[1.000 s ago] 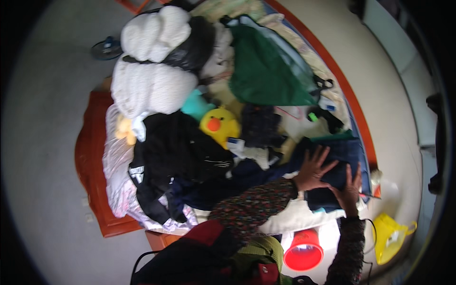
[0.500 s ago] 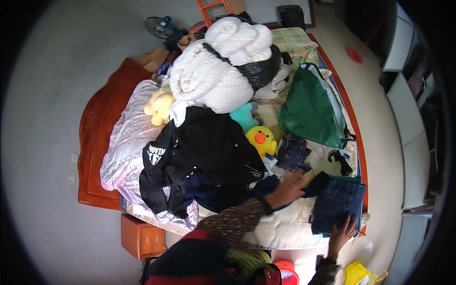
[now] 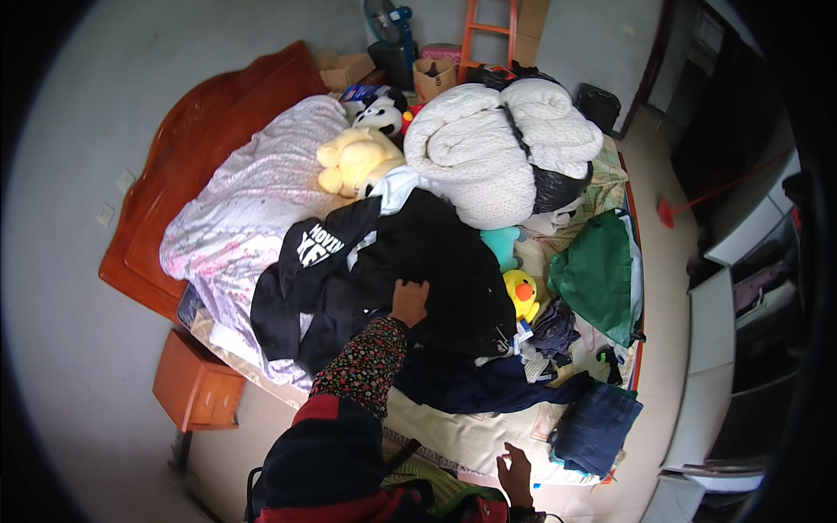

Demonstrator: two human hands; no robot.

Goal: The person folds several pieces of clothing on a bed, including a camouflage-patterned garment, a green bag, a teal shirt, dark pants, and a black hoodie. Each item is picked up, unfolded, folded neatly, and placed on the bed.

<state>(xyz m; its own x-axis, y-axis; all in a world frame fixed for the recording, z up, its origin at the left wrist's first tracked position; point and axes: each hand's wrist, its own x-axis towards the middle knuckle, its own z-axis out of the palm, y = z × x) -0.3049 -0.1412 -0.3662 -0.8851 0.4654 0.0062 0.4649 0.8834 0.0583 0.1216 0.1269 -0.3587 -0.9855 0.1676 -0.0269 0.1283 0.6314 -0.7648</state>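
My left hand point(image 3: 410, 302) is on the large black sweatshirt point(image 3: 453, 261), its fingers curled into the cloth. White lettering shows on one part of the sweatshirt, which lies spread and rumpled over the bed. Dark navy clothing point(image 3: 475, 383) is stretched out along its near side. Off the bed's near edge hovers my right hand point(image 3: 514, 475), fingers apart and holding nothing. Nearest to it, at the bed's right corner, rests a folded dark blue checked cloth point(image 3: 597, 427).
A white quilt bundle point(image 3: 471, 152), a pale yellow plush point(image 3: 357, 161), a yellow duck plush point(image 3: 521, 295) and a green bag point(image 3: 597, 270) lie on the bed. A wooden headboard point(image 3: 218, 157) and a nightstand point(image 3: 196, 383) stand left. Cabinets point(image 3: 711, 322) line the right.
My left hand has moved left, from beside the navy clothing onto the black sweatshirt. My right hand has left the folded checked cloth. The view has shifted and turned.
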